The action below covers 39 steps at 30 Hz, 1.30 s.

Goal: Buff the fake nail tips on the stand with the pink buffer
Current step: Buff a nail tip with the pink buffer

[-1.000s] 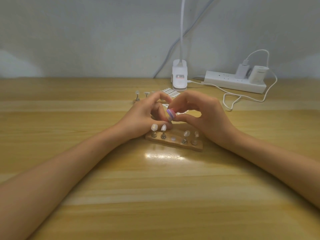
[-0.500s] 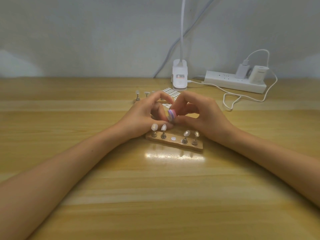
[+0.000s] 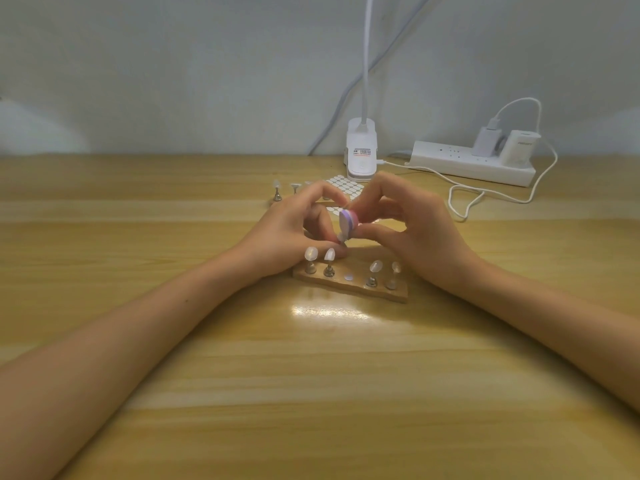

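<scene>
Here's the pink buffer, a small chunky block in layers: a pale, whitish face turned to the left, then a purple band, then pink behind it. It's up off the table, tilted, hovering just above and behind the wooden stand.

The right hand has it in a pinch, with the thumb underneath, the fingertips curled over the top and the rest of the fingers bent in.

Right against that pale face sits a lifted tip, small and milky on a thin peg. The left hand comes in from the other side, fingers curled, and looks to be pinching that peg low down; the grip itself is mostly hidden. The two hands meet knuckle to knuckle, with the buffer between them.

Down on the stand are four nail tips on metal pegs, two left and two right, with a bare round spot in the middle. The stand lies on the wooden table, touching the heel of the left hand.

Further back are two loose pegs, a sheet of white stickers, a clip lamp base and a power strip with chargers plugged in.
</scene>
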Tool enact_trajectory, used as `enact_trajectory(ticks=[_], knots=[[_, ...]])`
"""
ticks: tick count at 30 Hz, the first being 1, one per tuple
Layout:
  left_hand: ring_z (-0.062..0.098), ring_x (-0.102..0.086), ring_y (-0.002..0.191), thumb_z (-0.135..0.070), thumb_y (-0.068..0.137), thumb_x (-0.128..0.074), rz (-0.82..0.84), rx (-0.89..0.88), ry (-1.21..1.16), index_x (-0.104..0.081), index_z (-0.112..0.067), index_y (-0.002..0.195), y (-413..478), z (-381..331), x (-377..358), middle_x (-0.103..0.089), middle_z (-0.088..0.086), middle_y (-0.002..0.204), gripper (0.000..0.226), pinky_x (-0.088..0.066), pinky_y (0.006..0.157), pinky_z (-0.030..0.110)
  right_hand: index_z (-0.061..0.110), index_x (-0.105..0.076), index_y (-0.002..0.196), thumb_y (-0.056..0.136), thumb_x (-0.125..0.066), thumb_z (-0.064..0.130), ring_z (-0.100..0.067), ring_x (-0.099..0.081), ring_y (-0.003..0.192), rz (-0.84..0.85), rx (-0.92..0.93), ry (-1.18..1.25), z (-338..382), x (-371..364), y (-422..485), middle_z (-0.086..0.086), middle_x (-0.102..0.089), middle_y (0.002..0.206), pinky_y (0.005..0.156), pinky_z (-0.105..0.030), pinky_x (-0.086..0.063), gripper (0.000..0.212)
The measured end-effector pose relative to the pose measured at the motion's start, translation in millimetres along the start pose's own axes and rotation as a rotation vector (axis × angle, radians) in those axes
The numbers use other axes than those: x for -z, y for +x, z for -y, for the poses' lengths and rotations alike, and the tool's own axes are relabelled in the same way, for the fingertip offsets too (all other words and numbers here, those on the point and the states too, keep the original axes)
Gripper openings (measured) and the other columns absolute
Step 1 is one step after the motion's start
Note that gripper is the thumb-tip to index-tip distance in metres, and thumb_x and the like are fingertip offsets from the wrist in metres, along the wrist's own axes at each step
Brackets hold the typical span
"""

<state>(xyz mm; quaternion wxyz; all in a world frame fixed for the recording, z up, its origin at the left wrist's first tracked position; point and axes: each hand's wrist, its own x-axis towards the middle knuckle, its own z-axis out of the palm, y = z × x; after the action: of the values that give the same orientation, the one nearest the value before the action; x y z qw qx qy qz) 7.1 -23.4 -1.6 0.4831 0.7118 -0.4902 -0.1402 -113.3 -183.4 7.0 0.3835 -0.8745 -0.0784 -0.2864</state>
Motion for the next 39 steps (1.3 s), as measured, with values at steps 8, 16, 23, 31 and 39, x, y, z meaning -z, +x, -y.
enact_trajectory(ticks=[8,16,23,31,39], knots=[[0.005,-0.062,0.065,0.000,0.076,-0.082,-0.001,-0.007,-0.004,-0.056,-0.018,0.114,0.2,0.4,0.2,-0.063,-0.008,0.063,0.050,-0.046,0.066,0.011,-0.003,-0.060,0.088,0.080,-0.077,-0.003,-0.014,-0.070,0.084,0.059,-0.037,-0.008,-1.0,-0.2,0.3,-0.008,-0.069,0.087,0.081,-0.019,-0.055,0.019],[0.005,-0.062,0.064,0.002,0.076,-0.081,0.013,-0.017,-0.007,-0.055,-0.021,0.113,0.9,1.1,-0.3,-0.064,-0.011,0.063,0.051,-0.045,0.065,0.010,-0.003,-0.060,0.089,0.080,-0.076,-0.007,-0.015,-0.071,0.087,0.037,-0.033,-0.003,-2.6,-0.3,0.7,-0.008,-0.069,0.089,0.083,-0.022,-0.056,0.019],[0.004,-0.062,0.065,0.002,0.076,-0.081,0.021,-0.020,0.001,-0.054,-0.022,0.113,1.3,1.6,0.5,-0.064,-0.010,0.063,0.052,-0.045,0.067,0.010,0.000,-0.061,0.089,0.081,-0.075,-0.006,-0.009,-0.070,0.087,0.038,-0.018,-0.017,-1.9,-0.2,1.2,-0.001,-0.069,0.090,0.084,-0.020,-0.056,0.018],[0.006,-0.063,0.066,0.001,0.077,-0.082,0.024,-0.030,0.002,-0.055,-0.021,0.113,1.8,3.3,0.4,-0.064,-0.010,0.064,0.051,-0.048,0.070,0.014,0.002,-0.060,0.089,0.083,-0.074,-0.003,-0.011,-0.070,0.088,0.034,0.007,0.009,0.3,0.0,0.1,0.002,-0.067,0.089,0.084,-0.019,-0.054,0.016],[0.005,-0.065,0.068,0.000,0.077,-0.082,0.018,-0.029,-0.002,-0.055,-0.023,0.114,1.7,4.4,0.5,-0.066,-0.009,0.065,0.052,-0.048,0.068,0.012,0.002,-0.061,0.091,0.085,-0.074,0.004,-0.010,-0.071,0.087,0.027,0.027,0.013,-0.9,-0.4,-0.3,0.006,-0.068,0.091,0.086,-0.020,-0.055,0.015]])
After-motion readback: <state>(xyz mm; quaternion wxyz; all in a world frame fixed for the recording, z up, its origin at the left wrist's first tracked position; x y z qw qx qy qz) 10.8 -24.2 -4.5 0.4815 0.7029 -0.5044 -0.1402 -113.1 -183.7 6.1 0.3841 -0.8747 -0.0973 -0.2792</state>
